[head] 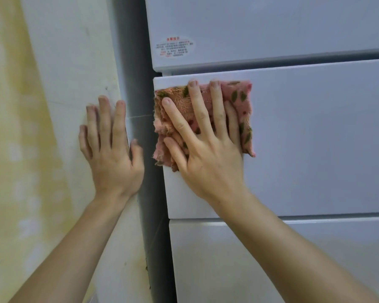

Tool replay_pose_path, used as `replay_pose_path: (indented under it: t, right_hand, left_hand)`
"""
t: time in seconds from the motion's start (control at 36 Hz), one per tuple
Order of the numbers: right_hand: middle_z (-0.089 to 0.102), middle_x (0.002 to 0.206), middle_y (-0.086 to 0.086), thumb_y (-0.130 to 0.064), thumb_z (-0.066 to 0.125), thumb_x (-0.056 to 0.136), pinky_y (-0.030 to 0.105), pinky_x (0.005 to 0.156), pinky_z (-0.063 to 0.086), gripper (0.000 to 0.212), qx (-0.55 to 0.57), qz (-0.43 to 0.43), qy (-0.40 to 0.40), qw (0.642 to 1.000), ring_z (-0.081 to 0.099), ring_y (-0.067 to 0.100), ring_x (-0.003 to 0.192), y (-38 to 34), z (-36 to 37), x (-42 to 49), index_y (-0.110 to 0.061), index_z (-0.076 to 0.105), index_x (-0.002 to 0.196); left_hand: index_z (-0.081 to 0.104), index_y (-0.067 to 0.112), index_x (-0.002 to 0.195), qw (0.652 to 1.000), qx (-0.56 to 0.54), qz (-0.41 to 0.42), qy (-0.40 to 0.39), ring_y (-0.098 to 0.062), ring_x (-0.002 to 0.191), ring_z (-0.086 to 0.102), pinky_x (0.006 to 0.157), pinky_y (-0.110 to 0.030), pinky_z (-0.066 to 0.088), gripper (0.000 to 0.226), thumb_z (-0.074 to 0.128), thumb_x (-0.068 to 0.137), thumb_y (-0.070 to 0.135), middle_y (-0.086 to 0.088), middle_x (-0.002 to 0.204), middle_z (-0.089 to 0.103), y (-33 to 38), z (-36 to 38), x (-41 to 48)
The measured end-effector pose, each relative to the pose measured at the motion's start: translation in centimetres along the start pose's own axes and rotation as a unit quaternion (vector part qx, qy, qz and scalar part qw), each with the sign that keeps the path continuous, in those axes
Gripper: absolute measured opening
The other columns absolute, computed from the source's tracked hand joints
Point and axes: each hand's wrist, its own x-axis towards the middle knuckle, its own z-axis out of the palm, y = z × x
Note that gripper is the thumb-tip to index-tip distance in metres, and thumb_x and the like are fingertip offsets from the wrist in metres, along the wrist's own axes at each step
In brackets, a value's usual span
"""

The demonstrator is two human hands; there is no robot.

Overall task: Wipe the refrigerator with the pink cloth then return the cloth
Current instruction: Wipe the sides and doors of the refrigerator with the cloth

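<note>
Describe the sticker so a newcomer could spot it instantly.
The fridge fills the right side, with three stacked fronts. The sticker sits near the top front's lower left corner, above the cloth under the right hand. It is a white oval with red print, the only marking on those plain fronts.

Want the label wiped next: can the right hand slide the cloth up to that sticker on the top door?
Probably yes. The right hand presses the cloth just below the sticker, with only the door seam between them.
</note>
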Motion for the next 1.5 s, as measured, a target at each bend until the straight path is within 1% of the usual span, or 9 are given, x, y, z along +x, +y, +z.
replay_pose_path:
  t: [0.17,0.33,0.5,0.61,0.72,0.94,1.17,1.36,1.5]
  right_hand:
    - [0.020,0.174,0.008,-0.042,0.048,0.112,0.050,0.132,0.014,0.055,0.034,-0.021,-0.061,0.997,0.007,0.036,0.163,-1.5,0.7,-8.2,-0.028,0.035,0.164]
    - [0.016,0.176,0.000,-0.050,0.044,0.109,0.046,0.132,0.010,0.057,0.013,-0.032,-0.118,0.992,0.007,0.032,0.163,-1.7,0.7,-13.5,-0.038,0.032,0.164]
    - [0.015,0.176,0.003,-0.052,0.041,0.111,0.048,0.133,0.008,0.057,0.012,-0.009,-0.077,0.997,0.007,0.034,0.163,-1.6,0.3,-7.7,-0.037,0.029,0.165]
    - [0.023,0.173,0.006,-0.050,0.040,0.112,0.049,0.133,0.008,0.053,0.024,0.020,-0.015,0.999,0.011,0.036,0.162,-0.8,0.3,0.4,-0.034,0.037,0.162]
    - [0.024,0.173,0.007,-0.048,0.035,0.113,0.047,0.133,-0.001,0.052,0.005,0.044,0.002,0.999,0.014,0.037,0.162,-0.4,0.3,3.1,-0.033,0.035,0.163]
    - [0.013,0.175,0.009,-0.046,0.036,0.114,0.050,0.132,-0.001,0.056,-0.009,0.010,-0.059,0.998,0.005,0.039,0.162,0.8,-0.6,-5.8,-0.031,0.026,0.166]
    - [0.010,0.177,-0.002,-0.058,0.039,0.108,0.045,0.132,-0.003,0.059,-0.039,0.000,-0.115,0.993,0.006,0.031,0.163,3.6,-1.7,-12.2,-0.044,0.026,0.164]
    - [0.026,0.173,0.003,-0.060,0.045,0.108,0.044,0.130,0.012,0.057,-0.047,0.025,0.000,0.999,0.017,0.032,0.162,7.0,-2.4,-3.0,-0.041,0.037,0.161]
    - [0.028,0.172,0.006,-0.058,0.041,0.109,0.050,0.130,0.013,0.056,-0.051,0.048,0.036,0.997,0.019,0.036,0.161,8.2,-2.5,1.0,-0.037,0.039,0.161]
  left_hand:
    - [0.023,0.018,0.168,0.999,-0.040,-0.003,-0.017,-0.032,0.163,0.006,0.131,-0.056,0.003,0.078,0.051,0.095,0.021,-0.011,0.176,0.013,-0.3,-0.3,0.0]
    - [0.016,0.020,0.169,0.999,-0.023,-0.001,-0.033,-0.030,0.164,0.000,0.131,-0.054,-0.001,0.078,0.046,0.097,0.021,-0.010,0.177,0.007,-0.4,-0.3,0.0]
    - [0.012,0.020,0.169,0.999,-0.021,0.003,-0.031,-0.031,0.164,0.000,0.131,-0.057,0.001,0.079,0.046,0.097,0.021,-0.009,0.177,0.005,-0.4,0.0,-0.1]
    - [0.016,0.014,0.168,1.000,-0.014,0.002,-0.022,-0.035,0.163,0.003,0.130,-0.060,0.003,0.084,0.051,0.092,0.018,-0.013,0.176,0.008,-0.2,0.1,-0.1]
    - [0.017,0.014,0.168,1.000,-0.015,-0.007,-0.020,-0.035,0.163,0.004,0.130,-0.061,0.004,0.087,0.053,0.089,0.017,-0.012,0.176,0.009,0.2,0.3,0.0]
    - [0.017,0.022,0.169,0.999,-0.026,0.011,-0.043,-0.033,0.164,0.001,0.130,-0.061,0.000,0.073,0.043,0.101,0.026,-0.009,0.177,0.006,1.8,0.0,-1.2]
    - [0.018,0.024,0.169,0.998,-0.026,0.007,-0.058,-0.037,0.163,0.001,0.127,-0.068,0.001,0.069,0.038,0.104,0.037,-0.011,0.177,0.006,1.9,0.1,-1.4]
    - [0.027,0.029,0.166,0.995,-0.050,0.062,-0.067,-0.029,0.163,0.011,0.122,-0.075,0.006,0.069,0.038,0.104,0.057,-0.008,0.176,0.014,7.0,-0.4,-1.9]
    - [0.030,0.025,0.166,0.994,-0.053,0.059,-0.069,-0.038,0.163,0.007,0.120,-0.074,0.020,0.067,0.046,0.104,0.046,-0.010,0.176,0.016,9.8,0.9,-2.3]
